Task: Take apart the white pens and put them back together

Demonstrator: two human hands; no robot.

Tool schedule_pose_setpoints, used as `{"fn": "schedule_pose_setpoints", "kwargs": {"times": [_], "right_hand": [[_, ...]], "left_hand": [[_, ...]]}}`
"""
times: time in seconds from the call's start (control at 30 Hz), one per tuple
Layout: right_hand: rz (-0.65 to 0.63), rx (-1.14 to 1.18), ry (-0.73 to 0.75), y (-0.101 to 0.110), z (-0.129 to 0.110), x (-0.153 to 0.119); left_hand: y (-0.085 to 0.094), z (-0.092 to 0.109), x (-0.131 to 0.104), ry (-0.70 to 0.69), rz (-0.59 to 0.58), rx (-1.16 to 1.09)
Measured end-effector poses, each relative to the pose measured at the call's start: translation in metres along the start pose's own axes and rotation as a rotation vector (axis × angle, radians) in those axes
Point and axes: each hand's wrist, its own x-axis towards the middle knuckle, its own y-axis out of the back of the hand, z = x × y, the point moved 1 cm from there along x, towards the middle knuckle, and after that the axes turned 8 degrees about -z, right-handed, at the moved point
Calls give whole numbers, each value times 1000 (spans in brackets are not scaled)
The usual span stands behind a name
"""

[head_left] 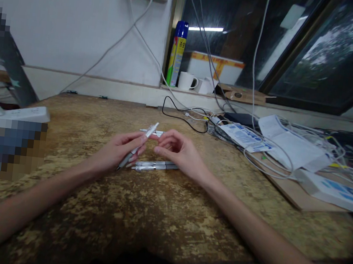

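Observation:
In my left hand [127, 145] is a slim pen [133, 150] with a clear, whitish upper part and a grey grip. It is tilted, its dark point low at the left and its other end up towards my right hand. My right hand [177, 151] hovers close by, fingers loosely curled and thumb apart from them, with nothing visible between them. Beneath my hands, a few similar pens [152, 166] lie side by side on the table, their right ends partly behind my right hand. Another whitish pen [155, 133] shows just beyond my fingers, partly hidden.
The worn wooden table [108, 213] carries tangled cables [267, 166], papers [295, 142] and a white box [331, 190] at the right. A power strip [27, 113] is at the left. On the sill stand a spray can [177, 54] and a white mug [186, 81].

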Motion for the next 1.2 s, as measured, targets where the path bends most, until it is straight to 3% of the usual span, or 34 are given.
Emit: {"fn": "schedule_pose_setpoints", "kwargs": {"times": [0.4, 0.5, 0.73, 1.0, 1.2], "right_hand": [[69, -7, 46, -14, -6, -1], [145, 15, 48, -12, -7, 1], [369, 270, 74, 10, -3, 3], [251, 545, 18, 6, -9, 2], [383, 716, 118, 22, -8, 5]], "left_hand": [[-9, 5, -4, 4, -51, 231], [-10, 3, -4, 14, -61, 256], [-8, 3, -3, 33, -80, 365], [-8, 7, -5, 22, -119, 480], [-4, 5, -4, 12, -117, 511]]}}
